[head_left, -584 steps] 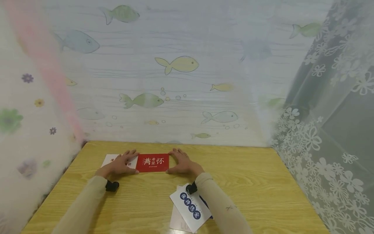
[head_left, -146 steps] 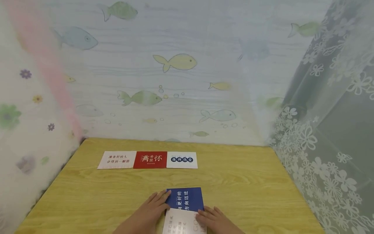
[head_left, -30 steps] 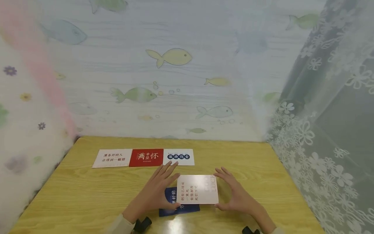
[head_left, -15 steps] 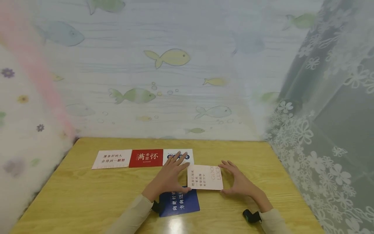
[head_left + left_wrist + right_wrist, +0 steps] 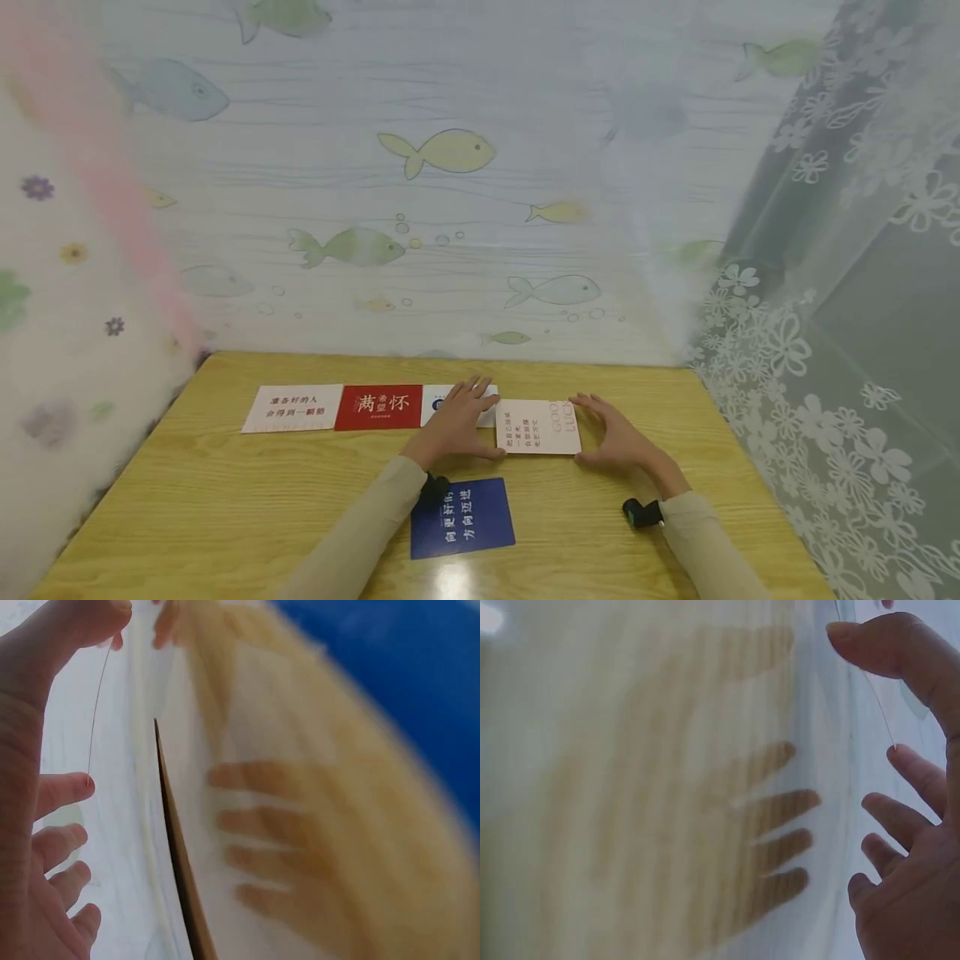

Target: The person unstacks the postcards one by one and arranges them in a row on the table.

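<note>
A pale pink card (image 5: 536,427) with red writing, partly reading "GOOD LUCK", is held level by its two short ends. My left hand (image 5: 456,427) pinches its left end between thumb and index finger, covering part of the white card with blue circles (image 5: 429,405) behind. At the other end my right hand (image 5: 618,435) grips it the same way. Both wrist views show the card edge-on as a thin line (image 5: 879,701), raised above the table, whose surface reflects the fingers. A blue card (image 5: 480,525) lies nearer me, partly under the left wrist.
A white card with red writing (image 5: 292,408) and a red card (image 5: 378,408) lie edge to edge, left of the blue-circle card, in a row. The wooden table (image 5: 247,517) ends at a fish-patterned curtain (image 5: 465,208); lace fabric (image 5: 795,358) hangs at right.
Earlier the red, then the blue-circle card joined the row. Over the last second both hands have carried the pink card off the blue card, away from me and rightward.
</note>
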Available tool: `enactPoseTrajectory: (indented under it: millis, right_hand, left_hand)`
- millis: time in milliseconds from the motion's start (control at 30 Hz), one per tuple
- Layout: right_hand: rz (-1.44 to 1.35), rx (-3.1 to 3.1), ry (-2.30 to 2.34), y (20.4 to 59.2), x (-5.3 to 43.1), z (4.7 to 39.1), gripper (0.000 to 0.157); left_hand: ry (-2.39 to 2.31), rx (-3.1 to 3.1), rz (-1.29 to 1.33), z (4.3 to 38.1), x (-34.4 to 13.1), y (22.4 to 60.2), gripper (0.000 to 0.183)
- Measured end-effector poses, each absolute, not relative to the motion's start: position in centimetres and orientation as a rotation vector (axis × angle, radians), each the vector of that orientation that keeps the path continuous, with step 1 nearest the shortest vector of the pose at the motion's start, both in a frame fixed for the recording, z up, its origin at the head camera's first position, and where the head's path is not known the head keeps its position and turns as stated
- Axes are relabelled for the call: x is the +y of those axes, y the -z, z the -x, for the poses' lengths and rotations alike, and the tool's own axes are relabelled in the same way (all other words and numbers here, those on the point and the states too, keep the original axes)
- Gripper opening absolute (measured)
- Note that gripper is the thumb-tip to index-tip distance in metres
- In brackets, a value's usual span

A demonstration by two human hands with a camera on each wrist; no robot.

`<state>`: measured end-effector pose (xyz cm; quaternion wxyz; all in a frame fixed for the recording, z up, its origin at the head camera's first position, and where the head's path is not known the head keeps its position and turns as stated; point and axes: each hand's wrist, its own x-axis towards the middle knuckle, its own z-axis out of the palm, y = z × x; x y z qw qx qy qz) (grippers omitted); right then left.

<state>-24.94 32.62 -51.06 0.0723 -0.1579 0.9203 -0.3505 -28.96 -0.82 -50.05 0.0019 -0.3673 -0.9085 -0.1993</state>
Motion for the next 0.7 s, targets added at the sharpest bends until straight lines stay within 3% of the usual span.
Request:
enactPoseTrajectory:
  millis: [700]
  right_hand:
    - [0.48,2.641,1.067,51.6,34.2,30.6,0.091]
  left_hand:
    - [0.627,-3.101,1.057,34.0,1.2,51.3,0.092]
